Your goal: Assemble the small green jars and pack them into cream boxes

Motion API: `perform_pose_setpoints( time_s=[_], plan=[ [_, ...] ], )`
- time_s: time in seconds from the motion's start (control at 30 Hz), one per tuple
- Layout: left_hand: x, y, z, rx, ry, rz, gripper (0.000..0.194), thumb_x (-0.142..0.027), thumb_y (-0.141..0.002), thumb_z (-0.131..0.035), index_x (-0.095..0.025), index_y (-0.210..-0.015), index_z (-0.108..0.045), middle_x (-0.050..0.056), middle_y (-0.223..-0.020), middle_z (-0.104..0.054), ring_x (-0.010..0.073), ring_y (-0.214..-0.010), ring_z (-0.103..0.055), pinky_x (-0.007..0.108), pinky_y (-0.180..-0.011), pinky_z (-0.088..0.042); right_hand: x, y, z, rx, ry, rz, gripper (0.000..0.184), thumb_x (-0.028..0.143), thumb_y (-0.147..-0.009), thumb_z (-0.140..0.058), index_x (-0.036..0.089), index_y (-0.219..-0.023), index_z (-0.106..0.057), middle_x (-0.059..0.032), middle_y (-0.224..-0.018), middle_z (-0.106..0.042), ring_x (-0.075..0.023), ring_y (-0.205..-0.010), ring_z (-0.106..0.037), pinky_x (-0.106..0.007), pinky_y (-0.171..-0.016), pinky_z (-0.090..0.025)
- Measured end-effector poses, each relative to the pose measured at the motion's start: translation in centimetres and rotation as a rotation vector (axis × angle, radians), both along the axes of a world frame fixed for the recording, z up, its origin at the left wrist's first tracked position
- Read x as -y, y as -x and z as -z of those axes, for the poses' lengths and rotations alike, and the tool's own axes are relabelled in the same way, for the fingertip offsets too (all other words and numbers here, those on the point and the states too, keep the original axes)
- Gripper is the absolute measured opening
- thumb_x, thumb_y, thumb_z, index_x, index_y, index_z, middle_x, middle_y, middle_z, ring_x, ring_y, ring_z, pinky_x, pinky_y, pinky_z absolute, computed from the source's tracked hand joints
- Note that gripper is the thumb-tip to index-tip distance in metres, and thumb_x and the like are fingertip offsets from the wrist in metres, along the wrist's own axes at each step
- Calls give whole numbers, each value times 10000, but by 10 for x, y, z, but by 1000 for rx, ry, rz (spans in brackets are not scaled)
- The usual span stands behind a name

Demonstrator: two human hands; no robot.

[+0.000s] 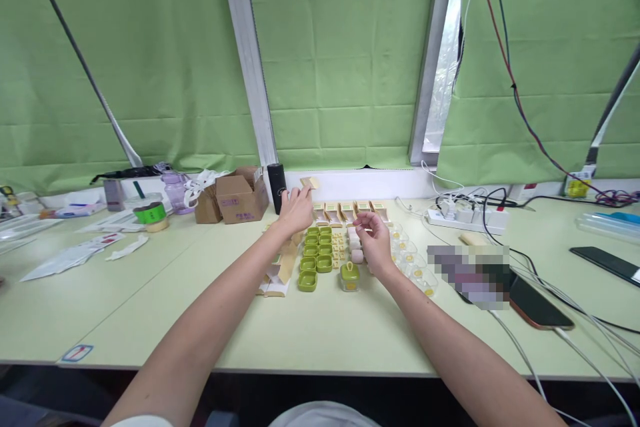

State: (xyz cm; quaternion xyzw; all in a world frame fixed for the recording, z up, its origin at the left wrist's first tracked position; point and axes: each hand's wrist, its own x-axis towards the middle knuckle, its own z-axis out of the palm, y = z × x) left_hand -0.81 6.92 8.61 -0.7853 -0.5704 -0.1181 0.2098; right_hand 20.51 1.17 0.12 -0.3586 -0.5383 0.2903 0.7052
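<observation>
My left hand [296, 212] is closed, with a small folded cardboard box [310, 183] at its fingertips, above the far side of the layout. Over the pale cylindrical pieces [357, 256], the fingers of my right hand [376, 240] curl together; anything between them is too small to make out. Green square lids [308, 280] stand in two columns between my hands, beside small yellow pieces [339, 247]. One clear container with a green lid [350, 276] sits nearest me. Clear containers [417, 270] are partly behind my right hand, and open cardboard boxes [347, 213] line the back.
More flattened cardboard boxes [280, 273] lie by my left forearm. At the back left are a brown carton [243, 197] and a black cylinder [277, 188]. On the right, a power strip [467, 219], cables and a phone [543, 300] occupy the table.
</observation>
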Motion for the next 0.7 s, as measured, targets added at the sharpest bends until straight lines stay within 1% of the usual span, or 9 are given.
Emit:
perform_pose_setpoints(
  time_s=[0.1,0.2,0.27,0.33,0.43,0.5,0.6,0.63,0.7],
  plan=[
    [43,-14,11,-70,-137,96,616,-128,-903,-515,-109,-1518,-513,195,-1649,-421,381,-1302,-462,575,-1131,-286,-4,0,1,47,35,-23,352,432,-840,-695,212,-1114,-674,-103,-1041,-763,-267,-949,-698,-412,-830,-534],
    [88,-24,27,-144,-164,163,666,-127,-886,-540,-119,-1550,-492,176,-1672,-416,383,-1329,-461,583,-1158,-281,-9,-1,0,8,109,-57,499,558,-806,-771,198,-1139,-679,-128,-1056,-785,-294,-980,-727,-443,-874,-555],
    [114,-26,38,-192,-182,200,652,-116,-890,-536,-129,-1541,-517,156,-1707,-381,386,-1369,-448,586,-1189,-261,-10,-2,-3,-57,187,-76,605,642,-770,-801,191,-1154,-677,-118,-1013,-795,-299,-960,-743,-428,-847,-565],
    [134,-26,48,-244,-189,246,612,-103,-895,-525,-151,-1503,-569,126,-1736,-346,382,-1392,-446,600,-1210,-241,-10,-5,-8,-117,256,-98,665,720,-741,-801,183,-1118,-691,-101,-945,-797,-285,-888,-750,-390,-771,-564],
    [150,-21,59,-312,-174,302,541,-103,-886,-537,-184,-1407,-659,91,-1736,-360,366,-1392,-466,596,-1219,-251,-9,-9,-15,-165,279,-139,664,795,-713,-789,177,-945,-714,-72,-807,-765,-229,-714,-708,-335,-642,-527],
    [153,-18,64,-338,-168,331,479,-103,-884,-548,-197,-1324,-712,80,-1722,-389,360,-1397,-472,590,-1228,-249,-7,-11,-18,-186,262,-166,641,788,-707,-803,179,-885,-712,-57,-757,-743,-199,-651,-665,-319,-600,-505],
    [154,-15,66,-307,-147,378,430,-98,-871,-572,-200,-1255,-735,95,-1683,-445,370,-1407,-474,607,-1245,-231,-6,-11,-17,-219,232,-233,608,698,-695,-864,182,-989,-735,-58,-847,-775,-187,-680,-657,-306,-610,-497],
    [154,-15,65,-269,-138,394,440,-93,-868,-576,-196,-1270,-722,107,-1664,-466,375,-1396,-484,615,-1239,-242,-5,-10,-17,-225,217,-264,608,663,-698,-876,187,-1050,-739,-62,-902,-789,-188,-709,-666,-304,-624,-499],
    [153,-16,61,-139,-131,427,459,-102,-887,-571,-190,-1326,-672,142,-1614,-500,378,-1351,-515,620,-1198,-312,-3,-8,-16,-226,176,-320,592,607,-727,-875,205,-1140,-737,-67,-1010,-804,-196,-780,-687,-304,-656,-507]
  ],
)
